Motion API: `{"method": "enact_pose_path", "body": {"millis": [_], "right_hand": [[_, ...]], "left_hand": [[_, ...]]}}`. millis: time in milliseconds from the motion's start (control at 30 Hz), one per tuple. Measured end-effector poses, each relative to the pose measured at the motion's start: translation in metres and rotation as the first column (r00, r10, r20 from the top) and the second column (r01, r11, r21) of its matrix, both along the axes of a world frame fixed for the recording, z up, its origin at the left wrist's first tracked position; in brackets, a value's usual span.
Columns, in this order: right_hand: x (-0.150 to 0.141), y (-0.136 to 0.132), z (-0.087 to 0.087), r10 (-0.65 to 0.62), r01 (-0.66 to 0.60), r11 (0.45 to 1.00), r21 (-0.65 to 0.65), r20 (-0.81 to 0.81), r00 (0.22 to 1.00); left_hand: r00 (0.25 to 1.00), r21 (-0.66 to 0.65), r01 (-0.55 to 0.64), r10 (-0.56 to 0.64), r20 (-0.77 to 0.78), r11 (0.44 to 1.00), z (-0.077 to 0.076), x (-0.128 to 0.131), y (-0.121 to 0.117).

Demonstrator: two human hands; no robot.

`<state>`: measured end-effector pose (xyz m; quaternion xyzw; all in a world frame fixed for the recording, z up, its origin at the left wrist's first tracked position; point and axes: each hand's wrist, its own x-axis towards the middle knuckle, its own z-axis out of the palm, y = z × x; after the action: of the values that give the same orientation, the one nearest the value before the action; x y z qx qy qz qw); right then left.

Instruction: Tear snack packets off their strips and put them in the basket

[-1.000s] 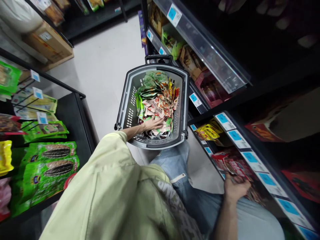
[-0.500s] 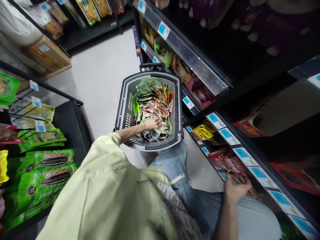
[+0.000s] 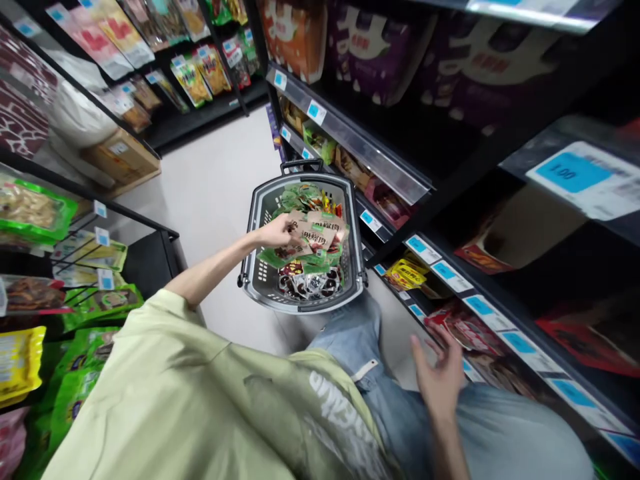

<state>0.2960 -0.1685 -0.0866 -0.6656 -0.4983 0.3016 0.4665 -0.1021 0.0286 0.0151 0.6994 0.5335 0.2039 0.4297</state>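
Note:
A grey shopping basket (image 3: 254, 200) with perforated walls stands on the floor in front of my knees. My left hand (image 3: 276, 231) is closed on several beige snack packets (image 3: 320, 233) with dark lettering and green edges, lifted above the other contents. Green packets (image 3: 303, 197) lie at the basket's far end, and small clear-wrapped dark pieces (image 3: 317, 283) fill its near end. Over my right thigh, my right hand (image 3: 440, 367) hangs open with fingers apart and nothing visible in it. Just beyond its fingers, red packets (image 3: 465, 327) sit on the low shelf.
A black shelf rack (image 3: 380, 153) with blue-and-white price tags rises close on the right. Yellow packets (image 3: 406, 273) lie on its low shelf. Hanging snack bags (image 3: 33, 207) line the left side. A cardboard box (image 3: 123, 160) stands farther back by the aisle floor (image 3: 215, 147).
My left hand has lifted beige packets from the pile, uncovering more clear-wrapped pieces. My right hand has drawn back from the low shelf toward the left. The view has tilted upward.

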Motion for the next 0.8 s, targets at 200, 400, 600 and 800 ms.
{"method": "enact_pose_path", "body": {"millis": [200,400,600,800], "right_hand": [[-0.018,0.062,0.058,0.434,-0.472,0.879,0.069,-0.525,0.732],[0.012,0.047,0.092,0.537,-0.724,0.689,-0.037,-0.645,0.543],[0.040,-0.046,0.059,0.054,-0.367,0.857,-0.362,-0.644,0.763],[0.037,-0.139,0.024,-0.443,0.095,0.868,-0.487,-0.676,0.589]], "left_hand": [[0.913,-0.404,-0.057,0.212,0.349,0.913,0.041,0.049,-0.051],[0.872,-0.643,0.222,0.146,0.468,0.733,0.013,0.138,-0.104],[0.829,-0.691,0.337,0.146,0.539,0.639,-0.048,0.227,-0.157],[0.883,-0.452,0.166,0.073,0.464,0.876,-0.081,0.271,-0.205]]}}
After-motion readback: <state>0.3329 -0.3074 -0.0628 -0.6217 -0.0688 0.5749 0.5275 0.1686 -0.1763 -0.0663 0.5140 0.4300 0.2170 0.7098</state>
